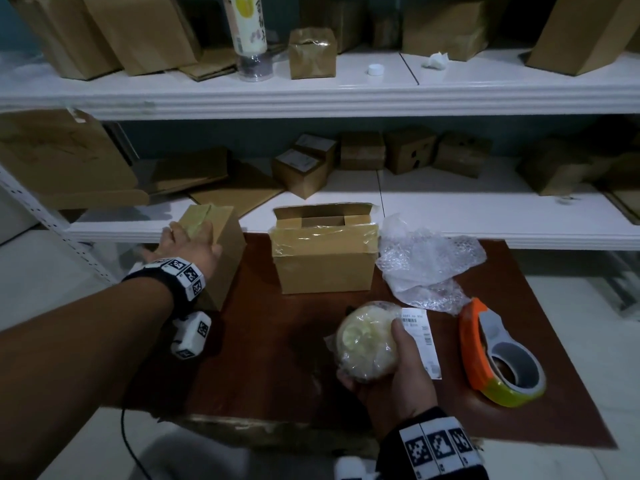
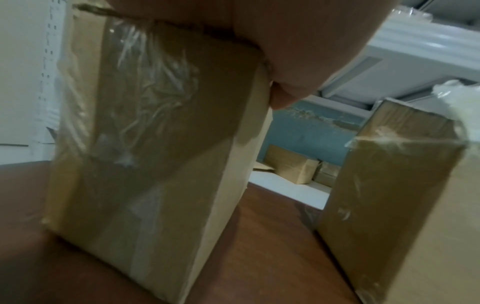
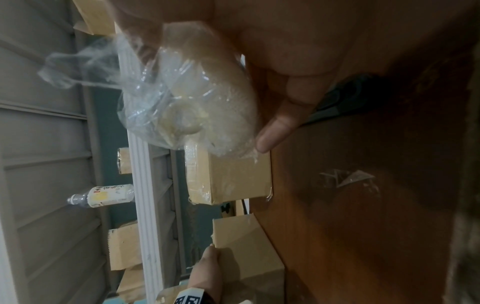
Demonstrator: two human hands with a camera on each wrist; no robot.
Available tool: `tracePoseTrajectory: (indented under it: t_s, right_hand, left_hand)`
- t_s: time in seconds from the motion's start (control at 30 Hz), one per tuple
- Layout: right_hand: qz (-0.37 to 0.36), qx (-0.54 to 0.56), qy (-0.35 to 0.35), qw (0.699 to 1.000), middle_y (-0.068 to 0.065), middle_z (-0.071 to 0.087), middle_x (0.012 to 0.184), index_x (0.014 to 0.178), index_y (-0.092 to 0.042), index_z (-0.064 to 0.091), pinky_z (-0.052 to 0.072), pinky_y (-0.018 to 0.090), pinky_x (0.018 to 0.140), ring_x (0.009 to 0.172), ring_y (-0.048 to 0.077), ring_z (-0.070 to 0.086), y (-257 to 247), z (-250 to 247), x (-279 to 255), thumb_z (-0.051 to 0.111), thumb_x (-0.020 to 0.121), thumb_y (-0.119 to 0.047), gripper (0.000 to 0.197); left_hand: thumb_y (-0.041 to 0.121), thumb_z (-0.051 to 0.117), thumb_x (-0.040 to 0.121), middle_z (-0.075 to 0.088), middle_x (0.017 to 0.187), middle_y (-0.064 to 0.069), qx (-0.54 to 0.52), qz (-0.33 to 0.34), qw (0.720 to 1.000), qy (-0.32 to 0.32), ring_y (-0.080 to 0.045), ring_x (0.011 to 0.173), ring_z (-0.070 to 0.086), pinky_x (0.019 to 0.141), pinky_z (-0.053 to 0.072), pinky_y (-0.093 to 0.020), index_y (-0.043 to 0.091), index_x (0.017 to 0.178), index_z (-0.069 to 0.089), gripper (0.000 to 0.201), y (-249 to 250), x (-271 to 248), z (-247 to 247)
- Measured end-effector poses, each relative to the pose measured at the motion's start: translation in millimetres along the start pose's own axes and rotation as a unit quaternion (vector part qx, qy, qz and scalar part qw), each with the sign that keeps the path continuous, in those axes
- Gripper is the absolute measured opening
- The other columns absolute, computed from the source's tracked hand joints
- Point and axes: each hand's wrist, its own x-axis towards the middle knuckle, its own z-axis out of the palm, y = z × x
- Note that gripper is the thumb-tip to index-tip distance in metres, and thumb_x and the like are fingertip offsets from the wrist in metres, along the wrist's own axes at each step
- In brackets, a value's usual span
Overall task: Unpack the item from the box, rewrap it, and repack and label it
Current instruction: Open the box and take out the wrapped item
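The right hand (image 1: 398, 372) has its fingers (image 1: 398, 332) curled round a plastic-wrapped round item (image 1: 367, 341), held low over the tabletop (image 1: 277, 341), just beside a label (image 1: 420, 341). The left hand (image 1: 188, 242), arm stretched forward, grips the top of a taped box (image 1: 225, 258) at the tabletop's left edge. An open box (image 1: 322, 258) stands between them, with bare tabletop in front of it.

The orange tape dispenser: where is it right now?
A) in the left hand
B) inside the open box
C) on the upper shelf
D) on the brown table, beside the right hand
D: the tape dispenser lies on the brown table, just right of the right hand.
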Motion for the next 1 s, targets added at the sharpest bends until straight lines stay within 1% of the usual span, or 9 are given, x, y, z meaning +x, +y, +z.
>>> tracePoseTrajectory:
  t_s: [0.13, 0.23, 0.3, 0.37, 0.43, 0.6, 0.8, 0.9, 1.0]
  right_hand:
    - [0.015, 0.0, 0.027, 1.0, 0.022, 0.07, 0.118, 0.132, -0.016, 0.057, 0.057, 0.041, 0.062, 0.108, 0.042, 0.067, -1.2, 2.2, 1.0, 0.068, 0.064, -0.053, 0.077]
    - [0.022, 0.011, 0.038, 0.999, 0.023, 0.067, 0.123, 0.134, -0.015, 0.055, 0.057, 0.041, 0.059, 0.111, 0.043, 0.064, -1.0, 3.8, -0.1, 0.068, 0.065, -0.052, 0.079]
    - [0.019, 0.016, 0.045, 0.999, 0.023, 0.067, 0.123, 0.132, -0.014, 0.056, 0.057, 0.041, 0.057, 0.109, 0.043, 0.065, -0.2, 5.3, -2.6, 0.068, 0.067, -0.051, 0.076]
    - [0.014, 0.022, 0.041, 0.999, 0.023, 0.068, 0.12, 0.131, -0.013, 0.057, 0.056, 0.04, 0.058, 0.102, 0.041, 0.066, -2.0, 8.4, -7.0, 0.067, 0.075, -0.048, 0.067]
    - [0.008, 0.025, 0.04, 0.999, 0.022, 0.069, 0.116, 0.129, -0.012, 0.058, 0.055, 0.04, 0.061, 0.095, 0.038, 0.067, -3.7, 10.1, -11.5, 0.063, 0.085, -0.047, 0.056]
    - [-0.013, 0.019, 0.039, 0.999, 0.022, 0.071, 0.114, 0.126, -0.014, 0.061, 0.056, 0.041, 0.061, 0.106, 0.044, 0.067, -7.6, 11.9, -23.9, 0.07, 0.071, -0.05, 0.066]
    - [-0.043, 0.031, 0.02, 0.998, 0.023, 0.07, 0.117, 0.128, -0.013, 0.061, 0.055, 0.04, 0.061, 0.108, 0.044, 0.067, -13.5, 9.9, -43.0, 0.07, 0.07, -0.055, 0.072]
    - [-0.071, 0.038, -0.004, 0.997, 0.019, 0.075, 0.106, 0.122, -0.013, 0.063, 0.052, 0.044, 0.075, 0.09, 0.037, 0.073, -20.1, 8.2, -53.7, 0.063, 0.079, -0.056, 0.061]
    - [-0.097, 0.049, 0.008, 0.994, 0.016, 0.071, 0.114, 0.115, -0.02, 0.065, 0.046, 0.055, 0.097, 0.102, 0.037, 0.067, -23.9, 9.5, -62.6, 0.059, 0.085, -0.056, 0.047]
  left_hand:
    - [0.052, 0.027, 0.101, -0.008, 0.165, -0.023, 0.029, -0.003, 0.998, 0.047, -0.041, 0.152, -0.012, 0.113, -0.001, -0.075, 0.02, 0.159, -0.001, 0.072, 10.5, -13.9, -10.0]
    - [0.051, 0.043, 0.096, 0.0, 0.167, -0.016, -0.041, 0.125, 0.969, 0.209, -0.035, 0.154, -0.003, 0.118, 0.003, -0.064, 0.017, 0.158, 0.007, 0.079, 32.6, -35.9, -20.2]
    - [0.05, 0.052, 0.093, 0.018, 0.165, -0.01, -0.094, 0.235, 0.934, 0.253, -0.028, 0.152, 0.015, 0.122, 0.014, -0.054, 0.019, 0.157, 0.017, 0.08, 55.5, -53.2, -25.3]
    - [0.047, 0.055, 0.094, 0.033, 0.16, -0.005, -0.093, 0.295, 0.928, 0.21, -0.024, 0.147, 0.029, 0.12, 0.022, -0.048, 0.021, 0.157, 0.02, 0.077, 78.7, -67.7, -26.1]
    - [0.043, 0.057, 0.095, 0.041, 0.155, -0.003, -0.055, 0.299, 0.94, 0.158, -0.022, 0.142, 0.038, 0.117, 0.027, -0.045, 0.022, 0.156, 0.021, 0.074, 93.2, -74.1, -24.4]
    - [0.03, 0.054, 0.097, 0.06, 0.124, -0.005, 0.044, 0.297, 0.942, 0.151, -0.026, 0.117, 0.055, 0.098, 0.041, -0.039, 0.021, 0.124, 0.055, 0.028, 93.6, -82.2, -25.6]
    - [0.027, 0.059, 0.096, 0.059, 0.114, 0.0, -0.036, 0.322, 0.939, 0.114, -0.022, 0.108, 0.058, 0.09, 0.044, -0.033, 0.025, 0.117, 0.061, 0.021, 55.4, -109.5, -15.0]
    - [0.03, 0.059, 0.096, 0.06, 0.116, 0.003, -0.048, 0.322, 0.94, 0.104, -0.018, 0.11, 0.057, 0.093, 0.045, -0.032, 0.027, 0.118, 0.062, 0.022, 26.9, -134.6, -7.0]
    - [0.031, 0.059, 0.095, 0.06, 0.115, 0.003, -0.065, 0.326, 0.938, 0.099, -0.017, 0.111, 0.056, 0.095, 0.045, -0.032, 0.026, 0.117, 0.062, 0.022, 4.2, -165.0, -3.3]
